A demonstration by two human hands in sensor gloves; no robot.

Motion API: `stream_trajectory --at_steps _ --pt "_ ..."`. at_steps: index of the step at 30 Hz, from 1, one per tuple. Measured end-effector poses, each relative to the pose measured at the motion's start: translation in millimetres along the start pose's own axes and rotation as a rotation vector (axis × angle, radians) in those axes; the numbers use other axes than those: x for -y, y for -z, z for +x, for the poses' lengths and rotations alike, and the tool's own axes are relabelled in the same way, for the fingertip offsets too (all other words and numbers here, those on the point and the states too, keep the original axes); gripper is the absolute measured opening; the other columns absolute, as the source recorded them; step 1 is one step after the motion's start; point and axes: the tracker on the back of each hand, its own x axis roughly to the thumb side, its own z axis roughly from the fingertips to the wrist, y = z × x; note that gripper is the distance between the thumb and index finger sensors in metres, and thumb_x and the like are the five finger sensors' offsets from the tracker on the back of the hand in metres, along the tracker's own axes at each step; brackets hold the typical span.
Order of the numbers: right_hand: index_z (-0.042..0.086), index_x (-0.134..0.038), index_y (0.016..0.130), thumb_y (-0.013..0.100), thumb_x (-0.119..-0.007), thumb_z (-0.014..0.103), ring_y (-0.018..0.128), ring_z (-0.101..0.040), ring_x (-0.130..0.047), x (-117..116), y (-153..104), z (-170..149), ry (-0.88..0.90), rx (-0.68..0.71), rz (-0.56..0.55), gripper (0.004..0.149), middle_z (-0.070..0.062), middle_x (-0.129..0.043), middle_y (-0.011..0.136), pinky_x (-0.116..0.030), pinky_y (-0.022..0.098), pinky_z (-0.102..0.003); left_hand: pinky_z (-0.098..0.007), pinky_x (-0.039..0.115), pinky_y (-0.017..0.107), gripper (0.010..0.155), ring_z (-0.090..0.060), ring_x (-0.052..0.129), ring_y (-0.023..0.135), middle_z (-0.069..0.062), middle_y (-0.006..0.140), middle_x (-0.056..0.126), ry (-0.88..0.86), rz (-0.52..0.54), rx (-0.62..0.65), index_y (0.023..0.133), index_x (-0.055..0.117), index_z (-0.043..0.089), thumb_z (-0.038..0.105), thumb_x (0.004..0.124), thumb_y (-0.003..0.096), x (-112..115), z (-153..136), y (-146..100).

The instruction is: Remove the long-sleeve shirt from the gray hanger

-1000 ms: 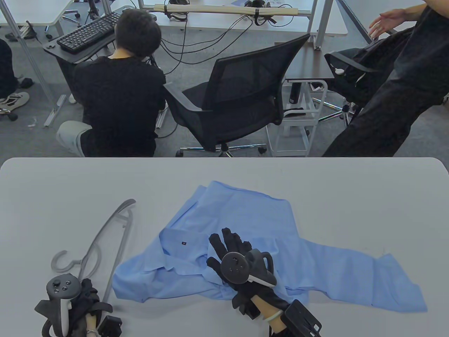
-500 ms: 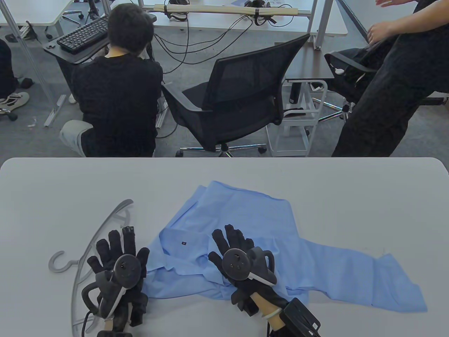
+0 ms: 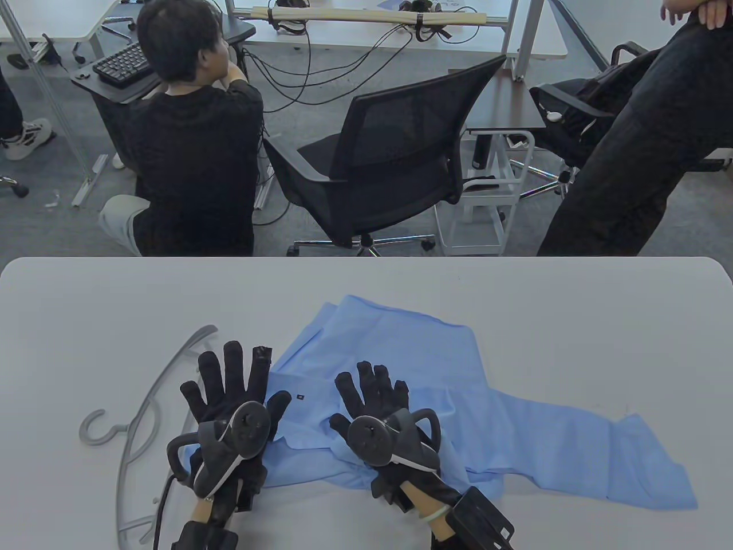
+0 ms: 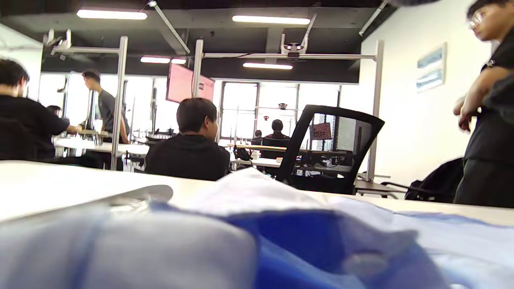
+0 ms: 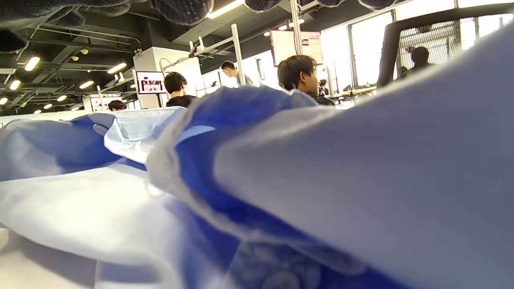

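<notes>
light-blue long-sleeve cotton shirt (image 3: 401,395): flat on white desk (image 3: 86,321), off hanger | gray plastic hanger (image 3: 143,412): just left of shirt | left hand (image 3: 229,401): open, fingers spread, over shirt edge and hanger | right hand (image 3: 372,412): open, flat on shirt

**Blue cloth up close**

Filled mostly by the rumpled light-blue shirt (image 5: 321,180), blurred and bunched in folds. Gloved fingertips (image 5: 182,9) hanging in along the top. Behind, a dark-haired person (image 5: 299,74), a black mesh chair (image 5: 425,44), ceiling lights.

Matt cloth shirt (image 3: 401,355), smooth plastic hanger (image 3: 143,401)
</notes>
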Motion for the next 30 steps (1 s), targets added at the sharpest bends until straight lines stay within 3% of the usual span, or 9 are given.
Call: stream_trajectory --at_steps 3,8,10,20,23,27,30 --pt "0.004 -0.043 0.121 0.069 -0.059 0.043 0.102 -0.067 -0.046 1.6 -4.2 1.1 -0.063 0.005 -0.005 0.067 -0.042 -0.037 0.119 -0.047 0.062 -0.082 -0.059 0.025 0.081 0.075 -0.034 0.022 0.122 0.009 0.133 0.016 0.126 -0.021 -0.007 0.113 0.022 0.057 0.077 0.052 0.0476 5.7 -1.2 1.9" --pt "0.005 -0.042 0.121 0.069 -0.059 0.045 0.103 -0.068 -0.043 -4.2 -6.3 -5.4 -0.109 -0.037 0.055 0.069 -0.042 -0.036 0.12 -0.043 0.061 -0.084 -0.059 0.021 0.08 0.076 -0.036 0.009 0.119 0.007 0.129 0.001 0.056 -0.383 -0.01 0.107 0.007 0.057 0.075 0.053 0.0486 23.1 -7.2 7.4" --pt "0.005 -0.04 0.122 0.069 -0.059 0.046 0.104 -0.069 -0.041 -4.1 -2.5 -8.3 -0.125 -0.071 0.081 0.07 -0.043 -0.034 0.12 -0.04 0.061 -0.085 -0.059 0.019 0.08 0.078 -0.037 0.004 0.117 0.005 0.127 -0.004 0.023 -0.465 -0.006 0.105 0.002 0.056 0.075 0.052 0.0489 25.9 -8.6 7.8" --pt "0.003 -0.039 0.121 0.069 -0.06 0.043 0.102 -0.069 -0.042 -4.2 27.7 -15.9 -0.051 -0.275 0.139 0.069 -0.045 -0.036 0.119 -0.042 0.059 -0.085 -0.059 0.02 0.08 0.077 -0.035 0.008 0.118 0.005 0.128 0.001 0.1 -0.399 0.054 0.106 0.004 0.056 0.075 0.053 0.0488 38.9 -9.0 -0.9" --pt "0.001 -0.039 0.121 0.069 -0.059 0.042 0.101 -0.071 -0.041 -6.1 25.0 -16.5 -0.041 -0.389 0.117 0.069 -0.046 -0.036 0.117 -0.041 0.059 -0.085 -0.059 0.02 0.08 0.076 -0.034 0.009 0.118 0.007 0.128 0.002 0.086 -0.385 0.013 0.106 0.007 0.056 0.074 0.053 0.0489 36.5 2.7 4.3" --pt "0.0 -0.04 0.12 0.07 -0.058 0.042 0.1 -0.071 -0.04 -12.4 12.8 -7.9 -0.011 -0.394 0.049 0.068 -0.047 -0.035 0.117 -0.04 0.059 -0.085 -0.058 0.02 0.081 0.075 -0.032 0.01 0.119 0.007 0.128 0.004 -0.011 -0.327 -0.029 0.108 0.009 0.055 0.073 0.053 0.0493 43.7 19.4 4.4" --pt "0.002 -0.043 0.12 0.07 -0.059 0.043 0.101 -0.07 -0.042 -14.1 6.8 -5.8 -0.189 -0.371 0.096 0.067 -0.045 -0.037 0.118 -0.04 0.059 -0.085 -0.058 0.02 0.08 0.075 -0.032 0.01 0.118 0.008 0.128 0.003 -0.011 -0.283 0.026 0.107 0.01 0.056 0.072 0.054 0.0492 59.1 19.1 -8.9"
